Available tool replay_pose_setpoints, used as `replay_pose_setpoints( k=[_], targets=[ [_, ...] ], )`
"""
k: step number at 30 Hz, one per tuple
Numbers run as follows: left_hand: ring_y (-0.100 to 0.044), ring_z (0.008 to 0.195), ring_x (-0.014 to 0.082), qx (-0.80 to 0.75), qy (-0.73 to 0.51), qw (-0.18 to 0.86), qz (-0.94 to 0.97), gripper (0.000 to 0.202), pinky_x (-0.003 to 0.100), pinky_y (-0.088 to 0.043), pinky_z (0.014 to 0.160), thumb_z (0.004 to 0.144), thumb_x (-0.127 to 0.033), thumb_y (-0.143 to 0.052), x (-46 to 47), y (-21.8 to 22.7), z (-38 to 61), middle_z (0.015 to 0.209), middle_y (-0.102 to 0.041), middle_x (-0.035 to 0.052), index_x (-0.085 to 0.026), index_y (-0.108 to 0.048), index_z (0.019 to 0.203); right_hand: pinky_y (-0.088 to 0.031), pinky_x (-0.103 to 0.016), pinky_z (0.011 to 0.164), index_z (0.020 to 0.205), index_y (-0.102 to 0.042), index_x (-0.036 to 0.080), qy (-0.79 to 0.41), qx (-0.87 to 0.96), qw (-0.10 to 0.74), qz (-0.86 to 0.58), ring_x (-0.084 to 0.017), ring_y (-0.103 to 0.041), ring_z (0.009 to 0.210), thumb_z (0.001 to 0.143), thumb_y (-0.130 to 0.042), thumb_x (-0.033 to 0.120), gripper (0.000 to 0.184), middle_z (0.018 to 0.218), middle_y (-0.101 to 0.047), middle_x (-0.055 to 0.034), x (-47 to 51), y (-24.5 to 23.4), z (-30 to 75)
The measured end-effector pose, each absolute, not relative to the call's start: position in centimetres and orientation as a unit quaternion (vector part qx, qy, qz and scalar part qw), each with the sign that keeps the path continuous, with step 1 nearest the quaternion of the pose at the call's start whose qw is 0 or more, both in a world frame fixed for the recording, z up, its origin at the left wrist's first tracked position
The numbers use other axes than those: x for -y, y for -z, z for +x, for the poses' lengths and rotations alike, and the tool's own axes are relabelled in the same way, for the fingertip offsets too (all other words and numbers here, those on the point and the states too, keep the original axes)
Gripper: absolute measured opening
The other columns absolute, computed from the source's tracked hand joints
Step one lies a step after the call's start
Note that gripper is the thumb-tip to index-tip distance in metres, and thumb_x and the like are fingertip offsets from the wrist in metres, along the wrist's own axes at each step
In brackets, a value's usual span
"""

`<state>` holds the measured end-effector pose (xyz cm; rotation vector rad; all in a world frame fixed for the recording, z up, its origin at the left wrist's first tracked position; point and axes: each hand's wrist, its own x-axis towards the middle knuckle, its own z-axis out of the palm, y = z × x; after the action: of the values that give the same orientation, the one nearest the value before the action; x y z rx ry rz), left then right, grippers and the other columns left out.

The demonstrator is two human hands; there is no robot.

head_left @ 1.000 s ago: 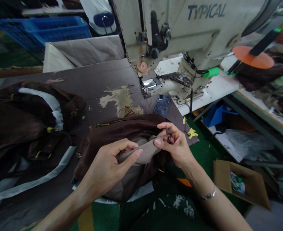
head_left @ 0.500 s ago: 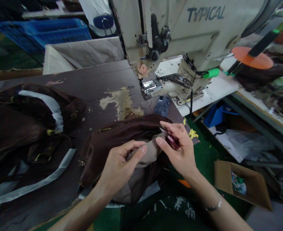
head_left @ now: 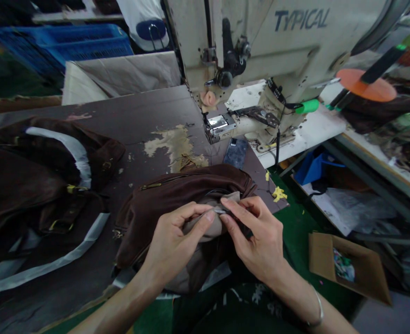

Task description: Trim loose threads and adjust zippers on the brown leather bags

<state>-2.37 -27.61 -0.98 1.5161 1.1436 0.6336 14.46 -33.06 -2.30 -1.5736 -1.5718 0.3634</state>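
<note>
A dark brown leather bag (head_left: 156,197) lies at the front of the table, its grey-beige lining (head_left: 213,228) pulled out through the opening. My left hand (head_left: 177,243) pinches the lining's edge between thumb and forefinger. Close beside it, my right hand (head_left: 255,227) is closed at the fingertips on the same edge. A small pale sliver shows between the two hands; whether it is a fold of cloth or a blade I cannot tell. The inside of my right palm is hidden.
A sewing machine (head_left: 260,51) stands behind the bag, with a phone (head_left: 235,153) on the table beneath its arm. Another brown bag (head_left: 23,185) with white-wrapped handles lies at left. A cardboard box (head_left: 351,266) sits low at right, and a blue crate (head_left: 86,44) stands at the back.
My right hand has turned and moved slightly down and left to pinch the lining's edge. The pointed blade and pinkish thing seen in it before are out of sight. My left hand stays put.
</note>
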Motion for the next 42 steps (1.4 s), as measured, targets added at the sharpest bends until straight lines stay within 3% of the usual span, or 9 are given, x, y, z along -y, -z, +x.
replay_pose_setpoints(
  k=[14, 22, 26, 30, 37, 39, 42],
  targets=[
    [-0.063, 0.086, 0.0164, -0.488, -0.272, 0.537, 0.631, 0.020, 0.023, -0.048, 0.079, 0.087, -0.033, -0.059, 27.8, 0.7, -2.2, 0.090, -0.069, 0.0021, -0.018, -0.069, 0.096, -0.050, -0.032, 0.072, 0.119, -0.066, 0.030, -0.136, 0.613, 0.455, -0.632, -0.017, -0.058, 0.080, 0.085, -0.063, 0.022, 0.035, 0.093, -0.060, -0.0055, 33.0, 2.8, 14.2],
    [-0.060, 0.082, 0.0159, -0.477, -0.251, 0.538, 0.648, 0.024, 0.025, -0.046, 0.076, 0.089, -0.035, -0.055, 27.7, 0.5, -2.4, 0.086, -0.064, 0.0023, -0.017, -0.069, 0.097, -0.052, -0.028, 0.071, 0.114, -0.068, 0.024, -0.283, 0.561, 0.514, -0.584, -0.016, -0.062, 0.083, 0.089, -0.061, 0.022, 0.026, 0.093, -0.065, -0.0049, 32.4, 2.7, 13.4],
    [-0.058, 0.078, 0.0147, -0.476, -0.242, 0.520, 0.666, 0.022, 0.024, -0.044, 0.072, 0.088, -0.035, -0.056, 27.6, 0.4, -2.5, 0.081, -0.062, 0.0011, -0.017, -0.068, 0.088, -0.052, -0.032, 0.083, 0.117, -0.065, 0.024, -0.216, 0.601, 0.514, -0.573, -0.018, -0.064, 0.094, 0.088, -0.060, 0.017, 0.030, 0.103, -0.068, -0.0059, 32.6, 2.9, 13.3],
    [-0.059, 0.078, 0.0147, -0.472, -0.235, 0.505, 0.684, 0.021, 0.024, -0.044, 0.072, 0.088, -0.034, -0.056, 27.5, 0.3, -2.3, 0.081, -0.064, 0.0011, -0.016, -0.067, 0.085, -0.053, -0.031, 0.080, 0.116, -0.065, 0.024, -0.173, 0.641, 0.486, -0.568, -0.018, -0.066, 0.089, 0.087, -0.060, 0.013, 0.031, 0.102, -0.071, -0.0050, 33.1, 3.0, 13.3],
    [-0.059, 0.077, 0.0135, -0.471, -0.226, 0.491, 0.697, 0.019, 0.022, -0.043, 0.071, 0.088, -0.034, -0.056, 27.8, 0.4, -2.3, 0.081, -0.064, -0.0006, -0.018, -0.067, 0.085, -0.051, -0.030, 0.076, 0.104, -0.068, 0.022, -0.243, 0.565, 0.519, -0.594, -0.016, -0.064, 0.083, 0.089, -0.058, 0.020, 0.017, 0.091, -0.068, -0.0043, 32.1, 2.1, 14.0],
    [-0.059, 0.078, 0.0136, -0.475, -0.223, 0.487, 0.698, 0.020, 0.022, -0.042, 0.071, 0.088, -0.035, -0.056, 27.7, 0.4, -2.5, 0.082, -0.065, -0.0008, -0.019, -0.067, 0.087, -0.050, -0.028, 0.072, 0.110, -0.064, 0.022, -0.277, 0.533, 0.538, -0.592, -0.016, -0.061, 0.084, 0.086, -0.064, 0.026, 0.024, 0.096, -0.065, -0.0045, 31.4, 1.7, 14.8],
    [-0.060, 0.080, 0.0144, -0.470, -0.218, 0.489, 0.701, 0.020, 0.022, -0.043, 0.071, 0.088, -0.036, -0.056, 27.5, 0.3, -2.7, 0.084, -0.066, -0.0005, -0.019, -0.068, 0.090, -0.049, -0.026, 0.068, 0.130, -0.049, 0.025, -0.373, 0.525, 0.536, -0.546, -0.016, -0.060, 0.085, 0.075, -0.075, 0.029, 0.061, 0.108, -0.062, -0.0052, 30.2, 1.8, 16.0]
  ],
)
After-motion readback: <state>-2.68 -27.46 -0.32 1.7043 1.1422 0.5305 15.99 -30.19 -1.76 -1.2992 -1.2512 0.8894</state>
